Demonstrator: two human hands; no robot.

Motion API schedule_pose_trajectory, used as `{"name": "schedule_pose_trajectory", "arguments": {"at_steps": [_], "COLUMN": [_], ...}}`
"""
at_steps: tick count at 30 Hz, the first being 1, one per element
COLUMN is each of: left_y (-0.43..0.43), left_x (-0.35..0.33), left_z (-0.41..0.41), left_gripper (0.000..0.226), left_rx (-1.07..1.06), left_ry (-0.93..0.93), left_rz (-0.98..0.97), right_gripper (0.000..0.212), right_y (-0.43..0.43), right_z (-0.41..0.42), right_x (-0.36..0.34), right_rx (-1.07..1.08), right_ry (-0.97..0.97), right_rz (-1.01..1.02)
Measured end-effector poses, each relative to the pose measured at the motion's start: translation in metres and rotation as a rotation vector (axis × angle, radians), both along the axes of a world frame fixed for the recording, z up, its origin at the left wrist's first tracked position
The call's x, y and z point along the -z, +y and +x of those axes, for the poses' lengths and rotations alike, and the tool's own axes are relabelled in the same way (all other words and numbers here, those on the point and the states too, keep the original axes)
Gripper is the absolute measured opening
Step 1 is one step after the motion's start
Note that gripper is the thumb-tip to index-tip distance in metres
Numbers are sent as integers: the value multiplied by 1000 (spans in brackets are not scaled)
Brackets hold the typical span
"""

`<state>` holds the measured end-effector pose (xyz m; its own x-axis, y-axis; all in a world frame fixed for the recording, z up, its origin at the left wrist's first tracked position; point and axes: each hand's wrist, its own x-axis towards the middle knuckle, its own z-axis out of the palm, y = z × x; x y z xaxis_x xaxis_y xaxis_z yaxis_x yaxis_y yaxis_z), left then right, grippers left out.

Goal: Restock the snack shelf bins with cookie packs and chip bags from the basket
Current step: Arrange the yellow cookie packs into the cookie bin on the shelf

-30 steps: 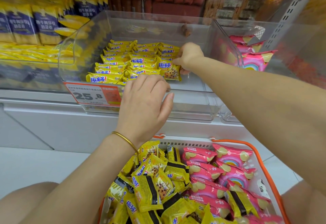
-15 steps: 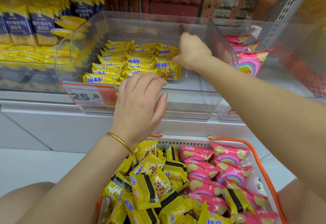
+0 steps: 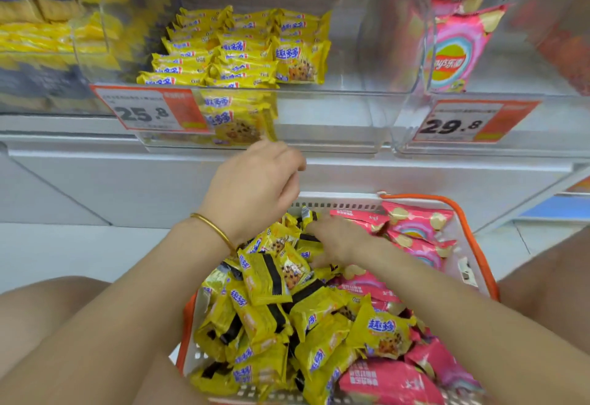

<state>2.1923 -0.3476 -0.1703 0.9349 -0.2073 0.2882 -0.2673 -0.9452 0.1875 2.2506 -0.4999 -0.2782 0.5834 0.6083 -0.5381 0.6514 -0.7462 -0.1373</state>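
Where cookies belong: clear cookie bin [image 3: 319, 117] on the shelf [image 3: 79, 146], stacked at its left, with bare room at its right for more.
Chip bin: chip bin [image 3: 558, 130] just beside it on the right, one pink chip bag [image 3: 456, 50] upright so its front faces shoppers.
Basket: basket [image 3: 472, 238] sits below the shelf edge, within reach; cookie packs [image 3: 271, 273] are heaped left, chip bags [image 3: 415, 222] right.
Left hand: left hand [image 3: 255, 187] hovers over the basket's far rim, fingers loosely curled, holding nothing.
Right hand: right hand [image 3: 338, 238] has its fingers laid among the cookie packs, probably choosing one; whether it grips I cannot tell.
Writing: packs read 趣多多; the chip bag shows a Lay's logo; cookie price tag [image 3: 143, 111] 25.8, chip price tag [image 3: 459, 123] 29.8.
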Motion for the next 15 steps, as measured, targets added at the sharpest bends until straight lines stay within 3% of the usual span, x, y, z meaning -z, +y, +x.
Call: {"name": "schedule_pose_trajectory", "arguments": {"at_steps": [3, 6, 9, 11, 13, 15], "left_y": [1, 0, -2, -7, -14, -20], "left_x": [6, 10, 13, 12, 10, 6], "left_z": [5, 7, 11, 11, 12, 13], "left_gripper": [25, 31, 26, 36, 47, 44], "left_rx": [15, 15, 42, 79, 85, 73], "left_ry": [42, 110, 269, 407, 520, 567], "left_rz": [14, 21, 17, -42, -166, -353], "right_gripper": [59, 40, 25, 17, 16, 16], "right_y": [1, -6, -29, -47, -59, -64], "right_z": [-12, -5, 13, 19, 19, 17], "right_x": [20, 7, -32, -58, -78, -91], "right_rx": [-29, -4, 228, 476, 633, 669], "right_ry": [-110, -138, 116, 467, 758, 862], "right_rz": [20, 79, 223, 422, 600, 709]}}
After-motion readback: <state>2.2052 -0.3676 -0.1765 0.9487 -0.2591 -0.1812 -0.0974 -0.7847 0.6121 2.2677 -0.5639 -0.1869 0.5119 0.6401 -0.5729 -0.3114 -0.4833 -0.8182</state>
